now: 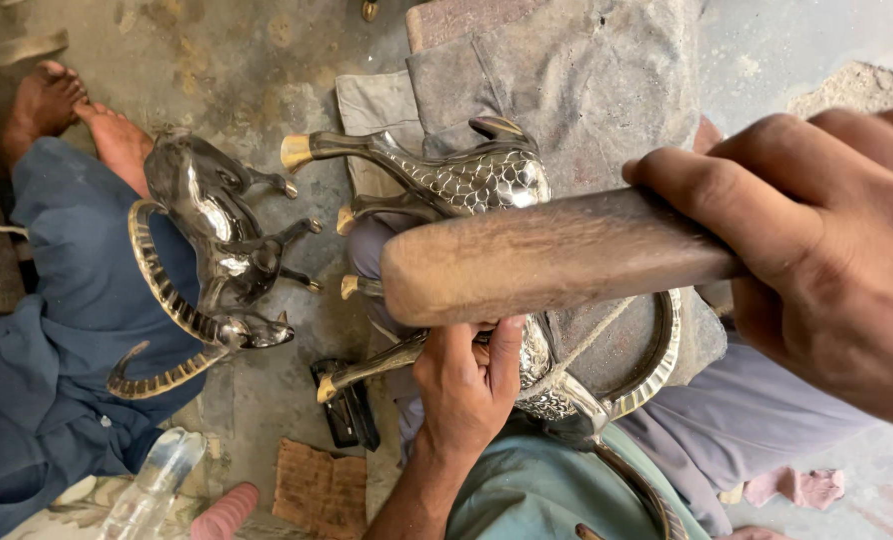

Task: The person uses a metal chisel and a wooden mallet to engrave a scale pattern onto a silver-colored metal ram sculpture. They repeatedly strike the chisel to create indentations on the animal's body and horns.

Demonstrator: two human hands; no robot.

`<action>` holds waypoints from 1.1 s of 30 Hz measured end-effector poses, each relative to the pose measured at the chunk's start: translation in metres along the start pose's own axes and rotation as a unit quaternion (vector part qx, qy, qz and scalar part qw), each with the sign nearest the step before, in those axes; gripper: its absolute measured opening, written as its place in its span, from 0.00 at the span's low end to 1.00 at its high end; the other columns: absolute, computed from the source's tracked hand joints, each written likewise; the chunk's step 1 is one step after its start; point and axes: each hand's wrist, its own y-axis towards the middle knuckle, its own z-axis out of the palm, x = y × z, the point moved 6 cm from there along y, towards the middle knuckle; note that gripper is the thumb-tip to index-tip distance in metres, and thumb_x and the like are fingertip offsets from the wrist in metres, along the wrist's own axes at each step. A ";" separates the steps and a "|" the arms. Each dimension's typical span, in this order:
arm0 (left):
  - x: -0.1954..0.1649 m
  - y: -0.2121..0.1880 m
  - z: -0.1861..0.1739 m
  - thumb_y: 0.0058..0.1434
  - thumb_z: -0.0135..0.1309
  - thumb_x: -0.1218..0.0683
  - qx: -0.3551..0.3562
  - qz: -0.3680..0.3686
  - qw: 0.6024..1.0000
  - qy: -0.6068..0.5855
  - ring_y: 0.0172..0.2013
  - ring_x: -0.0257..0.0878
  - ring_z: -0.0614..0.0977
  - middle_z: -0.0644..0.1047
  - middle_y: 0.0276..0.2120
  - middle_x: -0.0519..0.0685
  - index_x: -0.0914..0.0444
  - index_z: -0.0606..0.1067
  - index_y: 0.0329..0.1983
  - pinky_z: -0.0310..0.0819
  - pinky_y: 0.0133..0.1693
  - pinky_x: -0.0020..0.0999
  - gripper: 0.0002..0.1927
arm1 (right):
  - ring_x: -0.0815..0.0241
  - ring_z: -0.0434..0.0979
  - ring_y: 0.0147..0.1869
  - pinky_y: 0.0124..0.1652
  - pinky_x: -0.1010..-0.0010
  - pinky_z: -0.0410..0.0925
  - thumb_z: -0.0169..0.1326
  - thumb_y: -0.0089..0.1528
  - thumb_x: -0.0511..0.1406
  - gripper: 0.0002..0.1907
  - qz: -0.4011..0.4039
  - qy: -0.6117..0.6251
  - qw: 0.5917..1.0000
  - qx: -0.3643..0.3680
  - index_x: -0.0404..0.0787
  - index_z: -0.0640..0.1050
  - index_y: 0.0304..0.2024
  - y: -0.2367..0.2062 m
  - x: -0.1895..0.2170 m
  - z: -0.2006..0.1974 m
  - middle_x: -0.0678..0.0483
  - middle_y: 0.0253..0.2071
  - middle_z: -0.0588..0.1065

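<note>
My right hand point(827, 250) is clenched round a wooden mallet point(557, 255), held level above a metal deer point(467, 185). My left hand point(467, 385) grasps that deer low on its body, pinning it against the grey cloth point(587, 70) over my lap. A second deer point(217, 240) lies on the floor point(257, 70) to the left, just beside another person's blue sleeve point(57, 330).
</note>
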 end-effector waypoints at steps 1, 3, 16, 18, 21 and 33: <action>-0.001 0.000 -0.001 0.71 0.57 0.55 -0.002 0.010 1.000 0.004 0.33 0.41 0.83 0.80 0.37 0.53 0.69 0.73 0.49 0.77 0.34 0.35 0.12 | 0.55 0.81 0.42 0.46 0.61 0.73 0.62 0.55 0.36 0.31 0.003 0.000 1.000 0.004 0.48 0.77 0.62 0.001 0.000 0.000 0.52 0.39 0.80; -0.002 0.002 -0.002 0.72 0.57 0.55 -0.001 0.026 1.000 0.008 0.35 0.42 0.83 0.79 0.37 0.52 0.68 0.72 0.49 0.78 0.36 0.36 0.12 | 0.55 0.81 0.41 0.45 0.61 0.73 0.62 0.54 0.37 0.32 -0.016 -0.031 0.999 0.006 0.48 0.76 0.63 0.003 0.004 0.001 0.51 0.39 0.80; -0.018 0.019 -0.012 0.71 0.57 0.57 0.036 -0.040 0.997 -0.057 0.37 0.39 0.85 0.79 0.38 0.52 0.67 0.70 0.47 0.81 0.33 0.31 0.10 | 0.49 0.82 0.38 0.38 0.63 0.76 0.55 0.53 0.21 0.28 0.085 0.080 0.992 0.053 0.31 0.77 0.58 -0.016 -0.013 0.031 0.37 0.41 0.79; -0.014 0.018 -0.024 0.71 0.56 0.59 -0.018 -0.051 0.993 -0.109 0.37 0.36 0.85 0.80 0.39 0.52 0.68 0.69 0.49 0.80 0.31 0.28 0.10 | 0.48 0.82 0.38 0.39 0.62 0.76 0.49 0.54 0.16 0.27 0.049 0.121 0.991 -0.012 0.28 0.76 0.57 -0.013 -0.010 0.020 0.36 0.40 0.78; -0.001 0.008 -0.027 0.70 0.56 0.59 -0.037 -0.128 0.975 -0.175 0.33 0.31 0.84 0.81 0.36 0.50 0.68 0.68 0.49 0.74 0.24 0.23 0.11 | 0.48 0.80 0.38 0.40 0.61 0.74 0.51 0.61 0.19 0.22 0.022 0.114 0.991 -0.063 0.30 0.75 0.58 -0.009 -0.006 0.015 0.36 0.40 0.76; 0.010 -0.002 -0.010 0.72 0.57 0.57 -0.028 -0.023 0.994 -0.101 0.31 0.33 0.81 0.79 0.36 0.48 0.67 0.70 0.47 0.72 0.27 0.29 0.10 | 0.60 0.77 0.42 0.40 0.70 0.73 0.54 0.61 0.32 0.28 0.005 0.070 0.997 0.020 0.41 0.74 0.65 0.012 0.007 0.019 0.48 0.42 0.77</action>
